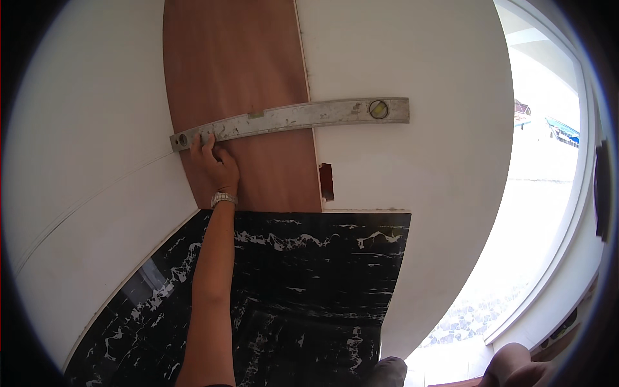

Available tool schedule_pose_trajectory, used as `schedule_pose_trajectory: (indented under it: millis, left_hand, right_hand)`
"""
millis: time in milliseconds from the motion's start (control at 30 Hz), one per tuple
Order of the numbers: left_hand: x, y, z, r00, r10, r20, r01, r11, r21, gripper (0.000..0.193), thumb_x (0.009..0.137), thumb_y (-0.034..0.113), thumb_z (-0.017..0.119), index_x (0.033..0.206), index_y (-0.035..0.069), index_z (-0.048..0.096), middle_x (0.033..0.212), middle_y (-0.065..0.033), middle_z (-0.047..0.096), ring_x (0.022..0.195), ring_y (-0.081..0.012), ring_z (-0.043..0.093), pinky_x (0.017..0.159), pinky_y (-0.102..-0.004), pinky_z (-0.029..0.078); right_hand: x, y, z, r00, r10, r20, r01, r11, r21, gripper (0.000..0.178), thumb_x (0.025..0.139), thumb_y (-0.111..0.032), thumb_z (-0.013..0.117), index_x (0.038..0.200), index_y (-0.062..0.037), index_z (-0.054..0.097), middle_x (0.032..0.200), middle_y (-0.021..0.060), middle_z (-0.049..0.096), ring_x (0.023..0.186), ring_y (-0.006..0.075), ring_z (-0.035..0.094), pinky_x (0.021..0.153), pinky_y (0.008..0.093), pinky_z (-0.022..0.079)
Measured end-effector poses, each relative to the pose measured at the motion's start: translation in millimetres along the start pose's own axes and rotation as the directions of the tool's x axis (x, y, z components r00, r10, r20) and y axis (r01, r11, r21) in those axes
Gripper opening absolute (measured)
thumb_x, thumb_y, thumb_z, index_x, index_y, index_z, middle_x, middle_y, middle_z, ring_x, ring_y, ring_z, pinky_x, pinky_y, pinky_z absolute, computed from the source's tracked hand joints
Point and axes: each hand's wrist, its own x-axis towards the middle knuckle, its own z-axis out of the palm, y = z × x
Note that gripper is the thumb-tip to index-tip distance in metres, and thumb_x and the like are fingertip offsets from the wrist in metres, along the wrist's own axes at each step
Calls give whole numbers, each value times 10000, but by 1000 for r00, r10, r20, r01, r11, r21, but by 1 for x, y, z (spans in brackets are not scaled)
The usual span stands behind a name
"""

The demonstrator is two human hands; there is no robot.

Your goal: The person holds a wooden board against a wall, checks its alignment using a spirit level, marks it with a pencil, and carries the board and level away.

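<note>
A long, worn grey metal spirit level [290,118] lies across a reddish-brown panel [235,58] and the white wall to its right. Its left end sits a little lower in the picture than its right end. My left hand [216,169] has its fingers on the level's face near the left end, with the thumb by the lower edge; a watch [224,198] is on that wrist. A round vial [378,109] shows near the right end. My right hand is out of view.
Glossy black tiles with white veins [284,277] cover the lower wall and the surface below. A rectangular cutout [327,182] opens in the white wall [380,174] beside the panel. A bright doorway [516,232] stands at right. A rounded skin-coloured shape [509,367] is low at right.
</note>
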Motion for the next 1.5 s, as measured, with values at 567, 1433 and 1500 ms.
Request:
schedule_pose_trajectory:
  millis: [567,1433,1500]
  left_hand:
    - [-2,2,-11,994,-88,61,86,996,24,419,878,68,603,1272,192,671,1504,-160,501,1413,-482,397,1143,-609,356]
    - [-11,3,-11,960,-221,174,210,974,81,428,925,177,649,1351,134,661,1543,-189,448,1468,-414,342,1172,-665,264]
    - [-9,4,-12,984,-179,6,179,984,15,299,864,110,663,1144,160,756,1416,-154,537,1390,-393,412,1143,-668,298]
  right_hand:
    - [32,104,17,791,419,446,-6,734,-679,334,824,46,730,1131,-13,613,1063,193,674,879,315,733,904,438,602]
    - [185,335,186,448,56,892,676,632,-380,240,929,-44,717,1167,-61,692,940,99,701,820,256,651,758,388,539]
    - [188,339,189,319,-42,947,811,529,-250,271,893,-30,744,1156,-65,686,929,85,690,801,248,652,757,387,539]
